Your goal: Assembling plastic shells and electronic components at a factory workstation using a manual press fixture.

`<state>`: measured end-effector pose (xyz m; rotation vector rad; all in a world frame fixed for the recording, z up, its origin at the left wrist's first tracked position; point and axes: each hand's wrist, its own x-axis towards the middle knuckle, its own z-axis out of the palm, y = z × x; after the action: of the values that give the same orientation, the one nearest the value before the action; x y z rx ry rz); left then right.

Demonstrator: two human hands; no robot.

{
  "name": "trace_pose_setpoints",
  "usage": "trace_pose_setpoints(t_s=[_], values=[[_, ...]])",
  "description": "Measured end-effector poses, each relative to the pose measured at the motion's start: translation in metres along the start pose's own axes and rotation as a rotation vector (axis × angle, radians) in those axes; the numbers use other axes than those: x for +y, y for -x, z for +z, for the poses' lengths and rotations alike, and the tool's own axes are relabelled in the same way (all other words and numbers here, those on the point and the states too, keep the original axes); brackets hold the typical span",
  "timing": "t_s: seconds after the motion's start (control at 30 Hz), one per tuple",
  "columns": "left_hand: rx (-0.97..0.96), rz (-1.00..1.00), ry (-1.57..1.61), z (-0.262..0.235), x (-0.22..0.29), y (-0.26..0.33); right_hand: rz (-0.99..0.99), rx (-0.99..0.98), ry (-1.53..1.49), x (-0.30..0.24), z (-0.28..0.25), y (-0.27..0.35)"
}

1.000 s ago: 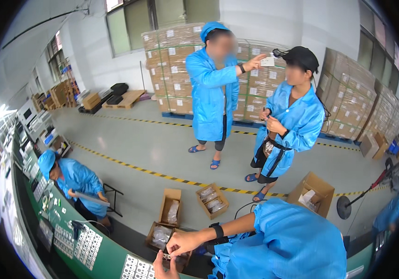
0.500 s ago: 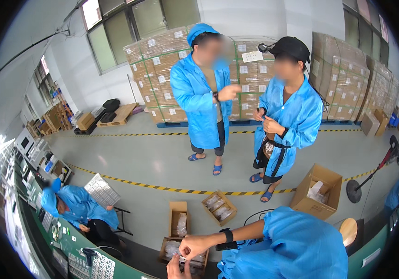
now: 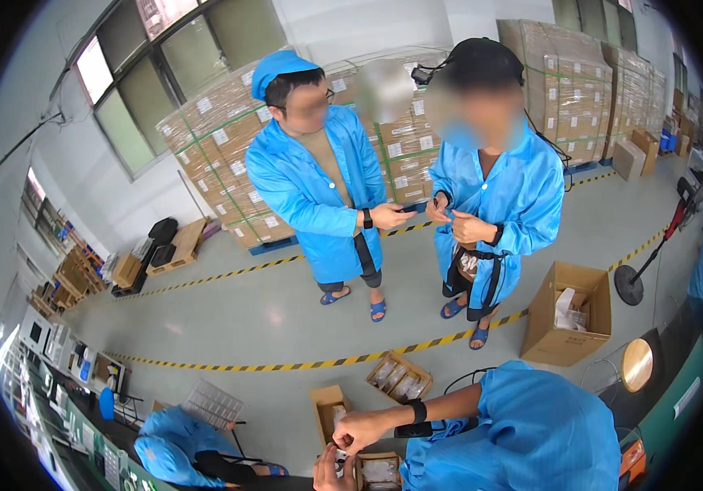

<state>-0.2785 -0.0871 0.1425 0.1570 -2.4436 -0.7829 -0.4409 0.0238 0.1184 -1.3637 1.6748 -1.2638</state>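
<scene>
At the lower edge, my right hand (image 3: 361, 430) reaches in from a blue sleeve with a dark band at the wrist. Its fingers are pinched at a small white-and-dark piece (image 3: 340, 455), too small to name. My left hand (image 3: 332, 473) comes up just below, thumb and fingers closed around the same piece, and is partly cut off by the frame's edge. Beneath and beside the hands stands an open cardboard box (image 3: 357, 475) of clear plastic bags. Another open carton (image 3: 318, 401) lies just beyond my right hand.
A carton of bagged goods (image 3: 423, 381) and a large open box (image 3: 544, 327) stand on the floor. Two people in blue coats (image 3: 302, 180) (image 3: 523, 204) stand ahead, before wrapped pallets (image 3: 204, 164). A seated co-worker (image 3: 171, 446) is at left, a round stool (image 3: 637, 365) at right.
The view has tilted and shifted. The standing person at left has lowered a pointing hand, and the seated co-worker has bent lower. My hands stay together at the small piece.
</scene>
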Motion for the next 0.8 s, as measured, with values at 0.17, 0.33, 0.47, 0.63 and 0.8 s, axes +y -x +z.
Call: trace_pose_setpoints(t_s=[0.17,0.33,0.47,0.63,0.8], values=[[-0.119,0.06,0.049,0.027,-0.008,-0.041,0.032,0.093,0.093,0.027,-0.033,-0.005],[-0.21,0.034,0.052,0.054,-0.01,-0.076,0.042,0.151,0.014,0.034,-0.075,-0.001],[-0.203,0.102,0.059,0.08,-0.016,-0.1,0.081,0.205,0.031,0.042,-0.1,0.003],[-0.209,0.133,0.08,0.096,-0.017,-0.119,0.155,0.284,0.075,0.051,-0.113,0.005],[-0.261,0.093,0.154,0.097,-0.045,-0.104,0.187,0.355,-0.096,0.044,-0.133,0.024]])
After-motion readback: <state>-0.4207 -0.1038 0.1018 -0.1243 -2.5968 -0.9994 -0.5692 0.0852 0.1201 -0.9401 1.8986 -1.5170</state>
